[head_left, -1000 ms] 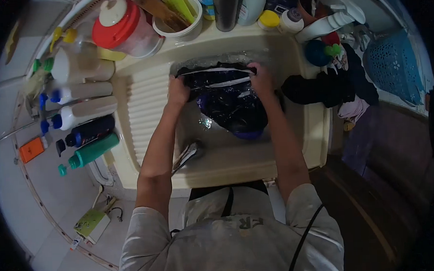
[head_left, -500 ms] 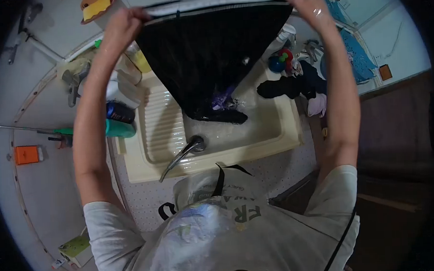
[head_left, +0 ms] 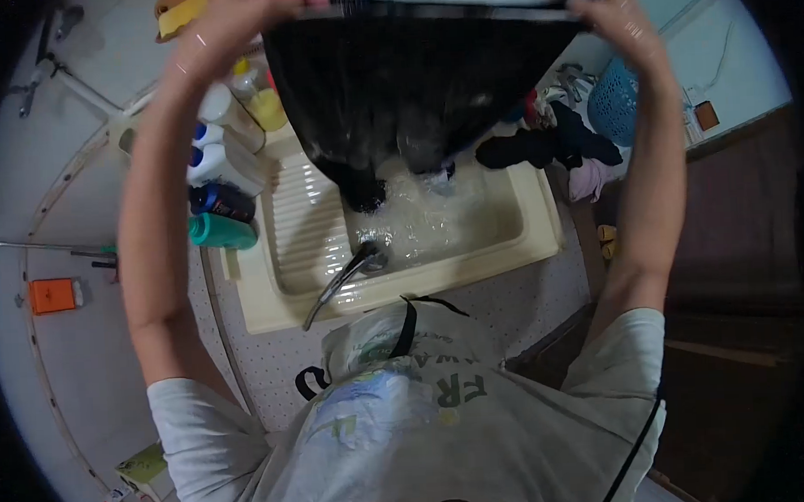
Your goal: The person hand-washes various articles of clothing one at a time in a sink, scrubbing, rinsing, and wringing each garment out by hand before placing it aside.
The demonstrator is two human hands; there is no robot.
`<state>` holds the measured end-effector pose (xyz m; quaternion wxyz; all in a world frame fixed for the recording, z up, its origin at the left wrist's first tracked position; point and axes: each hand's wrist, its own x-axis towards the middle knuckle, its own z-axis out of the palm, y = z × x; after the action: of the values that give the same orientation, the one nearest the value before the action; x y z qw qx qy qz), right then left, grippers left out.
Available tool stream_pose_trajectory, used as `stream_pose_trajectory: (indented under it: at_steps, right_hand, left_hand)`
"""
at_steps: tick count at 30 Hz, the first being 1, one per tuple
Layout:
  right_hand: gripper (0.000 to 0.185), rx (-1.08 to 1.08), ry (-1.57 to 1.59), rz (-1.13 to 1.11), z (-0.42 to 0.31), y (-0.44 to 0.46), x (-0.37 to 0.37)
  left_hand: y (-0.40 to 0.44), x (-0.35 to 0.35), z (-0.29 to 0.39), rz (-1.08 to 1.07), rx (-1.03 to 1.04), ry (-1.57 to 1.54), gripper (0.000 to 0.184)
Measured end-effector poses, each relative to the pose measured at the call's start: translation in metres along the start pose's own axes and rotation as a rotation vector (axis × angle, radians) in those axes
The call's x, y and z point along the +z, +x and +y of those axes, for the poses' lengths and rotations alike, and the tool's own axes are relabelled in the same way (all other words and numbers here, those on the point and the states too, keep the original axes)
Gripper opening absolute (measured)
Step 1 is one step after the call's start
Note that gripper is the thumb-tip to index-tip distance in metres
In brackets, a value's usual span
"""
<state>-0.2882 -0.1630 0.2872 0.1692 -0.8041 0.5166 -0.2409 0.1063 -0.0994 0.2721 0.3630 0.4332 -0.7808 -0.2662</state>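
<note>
A wet black garment (head_left: 412, 80) hangs stretched between my two raised hands at the top of the view, its pale waistband uppermost. My left hand (head_left: 252, 11) grips the band's left end, fingers closed. At the right end my right hand (head_left: 611, 13) is closed on the band, slightly blurred. The garment's lower part hangs over the cream sink (head_left: 540, 218), where its dark ends reach the rippling water (head_left: 436, 214). A metal faucet (head_left: 336, 285) lies across the sink's near edge.
Left of the sink stand white bottles (head_left: 228, 164), a dark blue bottle (head_left: 220, 202), a green bottle (head_left: 226, 232) and a yellow one (head_left: 265, 104). Dark cloth (head_left: 523, 147) lies over the right rim, near a pink cloth (head_left: 585, 180) and a blue basket (head_left: 613, 103).
From low over the sink, both hands have risen with the garment and spread apart. Over the last half second the garment has lifted slightly and its lower end has opened into two dark parts.
</note>
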Motion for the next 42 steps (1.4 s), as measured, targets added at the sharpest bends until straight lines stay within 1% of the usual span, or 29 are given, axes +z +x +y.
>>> stream_pose_trajectory:
  at_steps: [1,2,4,5,7,8,9,10,12,13,15,16,17,18,21,23,24,26,27,28,30,31,32,35,36,38,39,41,42]
  right_hand:
    - [0.039,-0.202,-0.052,-0.071,0.001,-0.009,0.03]
    - [0.056,-0.25,0.137,-0.054,0.015,-0.02,0.071]
    - [0.06,-0.046,0.54,-0.264,0.064,-0.047,0.154]
    - [0.056,-0.054,0.477,-0.299,0.084,-0.067,0.193]
    - [0.044,0.034,0.475,-0.455,0.13,-0.109,0.265]
    - [0.04,0.371,0.448,-0.639,0.117,-0.13,0.272]
    - [0.038,0.299,0.389,-0.761,0.111,-0.147,0.273]
    - [0.04,0.016,0.41,-0.785,0.175,-0.167,0.333]
    - [0.039,0.034,0.434,-0.868,0.162,-0.159,0.315]
    - [0.037,0.06,0.468,-0.947,0.144,-0.155,0.298]
    - [0.034,0.115,0.538,-1.094,0.123,-0.146,0.274]
    - [0.034,0.302,0.686,-1.008,0.134,-0.139,0.27]
    - [0.035,0.485,0.829,-0.91,0.144,-0.132,0.266]
    - [0.034,0.641,1.284,-0.748,0.118,-0.126,0.245]
    - [0.032,0.509,1.609,-0.322,0.056,-0.118,0.225]
    - [0.033,0.449,1.706,-0.409,0.019,-0.121,0.228]
    - [0.034,0.571,1.759,-0.555,0.019,-0.125,0.243]
    - [0.029,0.619,1.447,-0.371,0.003,-0.143,0.277]
    - [0.029,0.79,1.418,-0.418,0.04,-0.151,0.323]
    - [0.03,0.964,1.381,-0.463,0.077,-0.156,0.365]
    - [0.029,1.074,1.525,-0.228,0.076,-0.175,0.378]
    - [0.033,1.094,1.5,-0.12,0.097,-0.185,0.403]
    - [0.05,1.126,1.106,0.117,0.117,-0.188,0.428]
    - [0.063,0.894,0.694,0.082,0.119,-0.167,0.404]
    - [0.061,0.733,0.641,0.006,0.137,-0.145,0.405]
    - [0.061,0.604,0.681,-0.125,0.094,-0.089,0.343]
    - [0.056,0.525,0.931,-0.041,0.047,-0.069,0.299]
    - [0.054,0.383,0.982,-0.137,-0.013,-0.026,0.215]
    - [0.041,0.282,1.029,-0.165,-0.052,-0.015,0.172]
  left_hand:
    - [-0.008,0.028,-0.031,0.011,-0.135,-0.173,0.014]
    - [-0.019,0.055,-0.076,-0.069,-0.218,-0.077,0.014]
    - [-0.056,0.123,-0.125,-0.203,-0.351,-0.28,0.015]
    - [-0.08,0.169,-0.167,-0.124,-0.359,-0.465,0.012]
    - [-0.126,0.222,-0.215,-0.26,-0.459,-0.568,0.012]
    - [-0.144,0.233,-0.217,-0.299,-0.526,-0.586,0.018]
    - [-0.154,0.237,-0.211,-0.424,-0.712,-0.562,0.035]
    - [-0.157,0.225,-0.185,-0.554,-0.61,-0.329,0.055]
    - [-0.149,0.208,-0.164,-0.963,-0.513,-0.194,0.066]
    - [-0.154,0.215,-0.189,-1.039,-0.417,-0.198,0.058]
    - [-0.137,0.193,-0.174,-0.931,-0.446,-0.35,0.043]
    - [-0.127,0.188,-0.187,-0.837,-0.459,-0.41,0.038]
    - [-0.108,0.165,-0.16,-0.636,-0.633,-0.424,0.029]
    - [-0.098,0.162,-0.155,-0.336,-0.605,-0.603,0.023]
    - [-0.08,0.176,-0.132,0.198,-0.796,-1.103,0.023]
    - [-0.079,0.228,-0.12,0.455,-0.711,-1.045,0.034]
    - [-0.083,0.237,-0.084,0.402,-0.732,-1.035,0.044]
    - [-0.105,0.287,-0.09,0.217,-0.403,-0.723,0.04]
    - [-0.117,0.3,-0.089,0.072,-0.369,-0.584,0.044]
    - [-0.129,0.319,-0.118,-0.192,-0.556,-0.707,0.056]
    - [-0.16,0.347,-0.166,-0.195,-0.671,-0.808,0.059]
    - [-0.178,0.366,-0.204,-0.198,-0.625,-0.562,0.055]
    - [-0.184,0.349,-0.202,-0.165,-0.691,-0.552,0.053]
    - [-0.186,0.279,-0.169,-0.089,-0.863,-0.552,0.042]
    - [-0.201,0.308,-0.24,0.002,-0.715,-0.542,0.037]
    - [-0.201,0.282,-0.235,0.11,-0.714,-0.626,0.033]
    - [-0.204,0.285,-0.249,0.161,-0.687,-0.703,0.036]
    - [-0.196,0.261,-0.205,0.209,-0.684,-0.698,0.069]
    - [-0.189,0.251,-0.186,0.229,-0.674,-0.749,0.085]
